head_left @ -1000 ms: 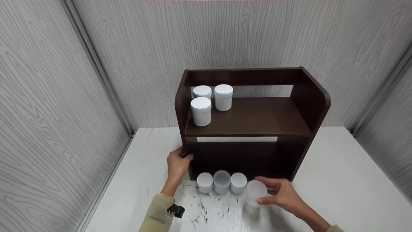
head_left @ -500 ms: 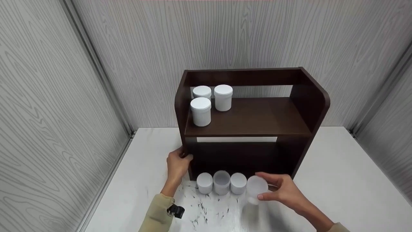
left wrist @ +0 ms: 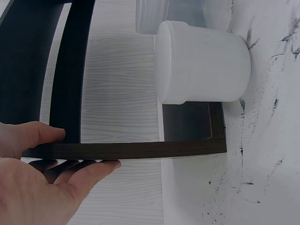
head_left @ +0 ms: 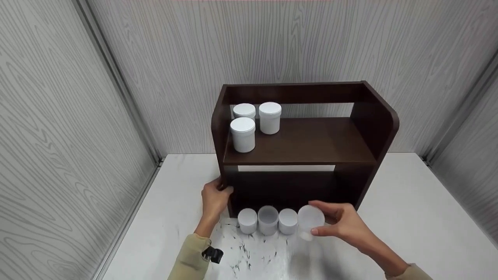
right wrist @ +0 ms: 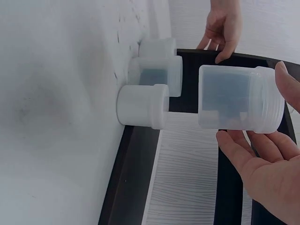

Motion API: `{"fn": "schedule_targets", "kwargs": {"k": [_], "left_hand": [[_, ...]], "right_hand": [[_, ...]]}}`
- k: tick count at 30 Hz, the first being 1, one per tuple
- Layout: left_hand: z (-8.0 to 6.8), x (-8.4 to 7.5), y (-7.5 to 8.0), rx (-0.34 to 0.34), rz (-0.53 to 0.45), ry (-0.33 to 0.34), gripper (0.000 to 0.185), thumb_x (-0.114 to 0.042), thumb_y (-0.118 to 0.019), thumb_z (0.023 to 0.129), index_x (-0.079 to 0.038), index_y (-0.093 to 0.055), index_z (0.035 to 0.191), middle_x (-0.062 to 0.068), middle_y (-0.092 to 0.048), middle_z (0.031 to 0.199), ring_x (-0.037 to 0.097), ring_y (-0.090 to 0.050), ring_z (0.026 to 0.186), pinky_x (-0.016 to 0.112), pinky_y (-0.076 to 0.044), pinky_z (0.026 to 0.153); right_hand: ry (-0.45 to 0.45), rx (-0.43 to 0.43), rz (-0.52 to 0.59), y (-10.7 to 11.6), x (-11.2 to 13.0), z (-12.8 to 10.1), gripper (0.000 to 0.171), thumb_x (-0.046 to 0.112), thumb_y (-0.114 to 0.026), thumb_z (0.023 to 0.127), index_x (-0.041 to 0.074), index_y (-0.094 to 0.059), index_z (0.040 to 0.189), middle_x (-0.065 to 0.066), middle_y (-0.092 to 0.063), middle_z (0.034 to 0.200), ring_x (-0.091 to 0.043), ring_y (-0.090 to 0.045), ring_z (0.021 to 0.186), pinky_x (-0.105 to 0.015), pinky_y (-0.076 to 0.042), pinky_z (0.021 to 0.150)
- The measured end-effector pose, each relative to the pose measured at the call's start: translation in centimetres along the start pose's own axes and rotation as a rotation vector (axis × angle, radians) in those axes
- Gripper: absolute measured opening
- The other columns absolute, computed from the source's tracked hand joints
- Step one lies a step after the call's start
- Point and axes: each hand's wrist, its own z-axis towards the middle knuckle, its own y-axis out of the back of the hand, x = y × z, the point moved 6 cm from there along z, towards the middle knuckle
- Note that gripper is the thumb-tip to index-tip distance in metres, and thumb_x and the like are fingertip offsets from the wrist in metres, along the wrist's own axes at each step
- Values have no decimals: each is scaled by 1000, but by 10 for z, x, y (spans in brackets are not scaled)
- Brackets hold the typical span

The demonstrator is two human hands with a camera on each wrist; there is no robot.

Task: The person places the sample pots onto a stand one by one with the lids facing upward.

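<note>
My left hand (head_left: 214, 198) grips the left side panel of a dark brown two-tier shelf (head_left: 299, 161), with the thumb on its inner face in the left wrist view. In my right hand (head_left: 348, 225) is a translucent plastic jar (head_left: 311, 217), held between thumb and fingers at its wide threaded end. The right wrist view shows this jar clear of the table, beside a white lidded jar (right wrist: 140, 105). Along the shelf's front foot stand another white lidded jar (head_left: 248, 220) at left and a translucent jar (head_left: 268, 221) in the middle.
Three white lidded jars (head_left: 244, 136) stand at the left end of the upper tier. Dark scuff marks streak the white table (head_left: 186, 249) at the front. Wood-grain panels (head_left: 272, 46) enclose the back and both sides.
My right hand has lifted the translucent jar higher off the table and slightly toward the shelf. The left hand keeps its grip on the side panel, unmoved.
</note>
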Motion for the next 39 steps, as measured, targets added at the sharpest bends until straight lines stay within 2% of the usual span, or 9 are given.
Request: {"fn": "schedule_targets", "kwargs": {"k": [8,17,29,39], "left_hand": [[0,-1,-1,12,-11,-30,47,-2,-67,91,16,-61,134,29,-70,124,39,-69,115,45,-58,91],[1,0,-1,14,-6,-22,48,-2,-67,91,15,-61,136,29,-70,124,38,-70,114,46,-58,90],[1,1,-1,10,-4,-10,50,-2,-67,90,16,-60,136,30,-69,126,39,-69,115,46,-59,90],[2,1,-1,22,-11,-6,52,-3,-67,91,17,-57,138,31,-67,128,40,-68,118,46,-58,94]], "right_hand": [[24,8,-10,0,18,2,77,1,-91,77,-12,-56,144,-26,-64,137,-26,-72,112,-35,-60,89],[43,25,5,-4,44,5,75,-1,-89,79,-13,-54,145,-27,-64,137,-28,-72,113,-36,-61,86],[81,-7,-10,-6,79,21,73,-1,-90,79,-11,-58,143,-25,-67,133,-28,-74,108,-34,-61,84],[108,-60,-14,-4,105,33,72,-2,-91,77,-9,-60,142,-21,-68,133,-27,-74,108,-34,-60,88]]}}
